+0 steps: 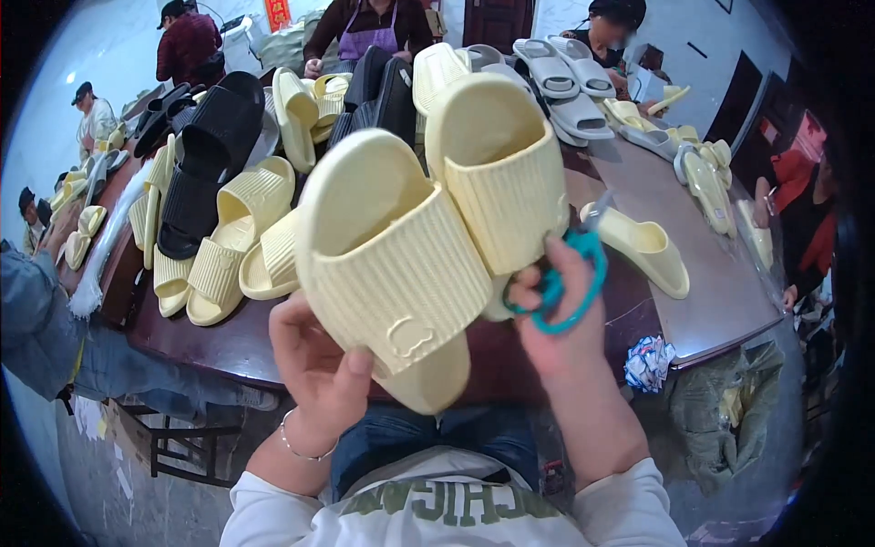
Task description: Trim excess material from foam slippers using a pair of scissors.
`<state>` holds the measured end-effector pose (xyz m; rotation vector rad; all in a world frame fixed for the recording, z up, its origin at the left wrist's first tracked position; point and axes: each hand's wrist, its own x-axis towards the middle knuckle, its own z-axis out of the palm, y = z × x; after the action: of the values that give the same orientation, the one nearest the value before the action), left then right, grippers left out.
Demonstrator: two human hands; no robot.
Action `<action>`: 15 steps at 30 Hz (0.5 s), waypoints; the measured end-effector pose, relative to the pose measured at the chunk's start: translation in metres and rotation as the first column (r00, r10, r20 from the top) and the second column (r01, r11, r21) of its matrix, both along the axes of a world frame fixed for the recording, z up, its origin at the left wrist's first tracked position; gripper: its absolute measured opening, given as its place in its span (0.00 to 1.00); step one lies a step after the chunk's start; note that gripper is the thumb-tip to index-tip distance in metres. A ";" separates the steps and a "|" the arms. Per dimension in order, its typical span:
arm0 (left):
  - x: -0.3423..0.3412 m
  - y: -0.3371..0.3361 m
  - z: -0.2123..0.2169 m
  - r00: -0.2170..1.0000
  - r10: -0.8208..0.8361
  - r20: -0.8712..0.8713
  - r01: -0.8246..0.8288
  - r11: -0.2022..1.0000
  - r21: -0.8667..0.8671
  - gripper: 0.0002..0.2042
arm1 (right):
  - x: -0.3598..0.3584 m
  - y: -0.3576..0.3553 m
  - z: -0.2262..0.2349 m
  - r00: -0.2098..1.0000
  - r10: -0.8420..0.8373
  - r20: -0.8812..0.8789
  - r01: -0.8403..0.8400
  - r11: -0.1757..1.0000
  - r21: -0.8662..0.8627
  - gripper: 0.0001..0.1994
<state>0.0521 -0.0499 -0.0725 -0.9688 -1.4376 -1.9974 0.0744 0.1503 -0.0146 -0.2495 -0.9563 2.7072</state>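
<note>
A pale yellow slide slipper [401,283] with a ribbed strap is gripped in my left hand [319,369], the thumb on its strap near a raised emblem. Against it, up and to the right, leans a second yellow slipper [510,205]. My right hand [561,305] supports this one from below, its fingers at the strap's lower edge. Teal-handled scissors [583,278] hang on the fingers of the same hand, blades pointing up and away. Both slippers are raised above the table, soles partly hidden.
Piled slippers cover the dark red table [264,351]: black slippers [210,164], yellow ones [241,237] and grey ones [561,77]. One yellow slipper [643,251] lies right of my hand. A crumpled wrapper [649,363] sits at the edge, above a green sack [720,415]. Several people work around.
</note>
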 end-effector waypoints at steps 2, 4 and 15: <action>0.001 0.003 -0.001 1.000 -0.017 0.009 0.018 1.000 -0.025 0.22 | -0.005 -0.005 -0.011 1.000 0.023 0.000 -0.023 0.999 -0.040 0.08; -0.004 0.012 -0.003 0.968 -0.020 0.249 0.011 0.999 0.039 0.22 | -0.013 -0.008 -0.026 0.998 0.064 -0.004 -0.064 0.991 -0.118 0.11; -0.026 0.021 -0.015 0.745 -0.142 0.652 0.056 0.987 0.151 0.21 | -0.052 -0.008 -0.061 0.987 -0.087 -0.133 0.154 0.337 0.929 0.23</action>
<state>0.0262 -0.0291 -0.0875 -0.2642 -1.5899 -2.6357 0.0229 0.1425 -0.0759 0.0189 -2.1715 1.5543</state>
